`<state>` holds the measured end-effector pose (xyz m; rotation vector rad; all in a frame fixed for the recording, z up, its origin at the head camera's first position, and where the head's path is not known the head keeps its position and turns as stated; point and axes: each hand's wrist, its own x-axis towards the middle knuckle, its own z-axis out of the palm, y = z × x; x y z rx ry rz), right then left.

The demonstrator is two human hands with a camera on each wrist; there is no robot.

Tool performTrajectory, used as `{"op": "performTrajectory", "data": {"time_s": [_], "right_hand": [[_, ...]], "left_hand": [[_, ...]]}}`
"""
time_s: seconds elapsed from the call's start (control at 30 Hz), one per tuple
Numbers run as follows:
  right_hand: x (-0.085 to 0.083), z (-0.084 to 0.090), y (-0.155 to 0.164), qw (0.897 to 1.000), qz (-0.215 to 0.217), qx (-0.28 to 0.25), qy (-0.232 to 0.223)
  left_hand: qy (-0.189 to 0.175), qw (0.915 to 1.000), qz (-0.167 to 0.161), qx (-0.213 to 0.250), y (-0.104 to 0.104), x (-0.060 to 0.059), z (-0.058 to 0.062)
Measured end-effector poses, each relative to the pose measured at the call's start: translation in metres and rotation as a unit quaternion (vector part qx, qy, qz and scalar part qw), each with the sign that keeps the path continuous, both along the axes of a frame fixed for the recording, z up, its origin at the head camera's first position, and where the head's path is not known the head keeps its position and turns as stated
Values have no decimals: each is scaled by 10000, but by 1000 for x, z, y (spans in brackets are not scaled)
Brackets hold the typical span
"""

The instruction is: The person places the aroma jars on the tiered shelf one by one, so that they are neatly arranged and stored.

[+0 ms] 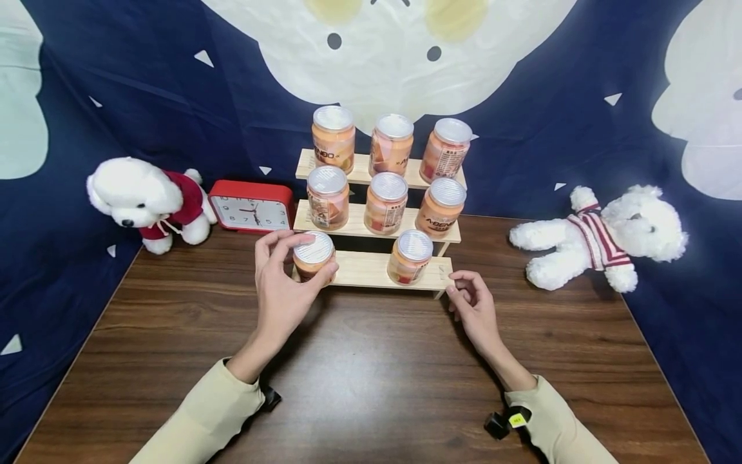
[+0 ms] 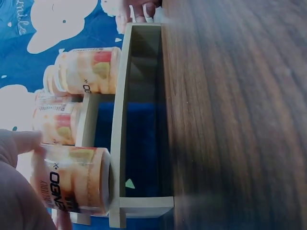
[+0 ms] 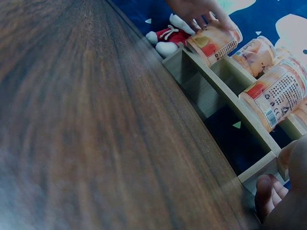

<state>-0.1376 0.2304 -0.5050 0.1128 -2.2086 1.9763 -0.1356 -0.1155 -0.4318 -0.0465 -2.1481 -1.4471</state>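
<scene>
- Head view: left hand (image 1: pixel 282 283) wrapped around a jar (image 1: pixel 313 256) at the left end of the lowest step of the wooden rack (image 1: pixel 371 269); thumb and fingers curl about its body. The jar seems to sit on, or just above, the step; contact cannot be confirmed here. Right hand (image 1: pixel 472 304) holds nothing, fingers loosely curled, tips at the rack's right front corner. A second jar (image 1: pixel 409 257) stands between the two hands on the same step.
- Risk: the rack is light and loaded on all three steps; a sideways pull from the left hand could drag it or rock the upper jars.
- Left wrist view: the jar (image 2: pixel 72 179) lies in the palm, base against the step edge (image 2: pixel 115 143). Judged: if the base catches that edge while lifted or set down, it tips.
- Right wrist view: fingertips (image 3: pixel 268 191) close to the rack's end post (image 3: pixel 261 170); touching or not, cannot tell. The neighbouring jar (image 3: pixel 276 93) stands just beside; a nudge would topple it onto the surface (image 3: pixel 96 134).
</scene>
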Motion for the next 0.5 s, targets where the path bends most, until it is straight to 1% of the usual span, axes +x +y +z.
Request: {"op": "performTrajectory", "data": {"time_s": [0.2, 0.4, 0.5], "right_hand": [[0, 1, 0, 10000, -25, -16, -35], [1, 2, -1, 10000, -29, -22, -60], [1, 2, -1, 10000, -28, -43, -42]], "left_hand": [[-6, 9994, -211, -273, 0, 5, -1], [75, 9992, -263, -277, 4, 5, -3], [119, 9990, -360, -217, 9, 3, -4]]}}
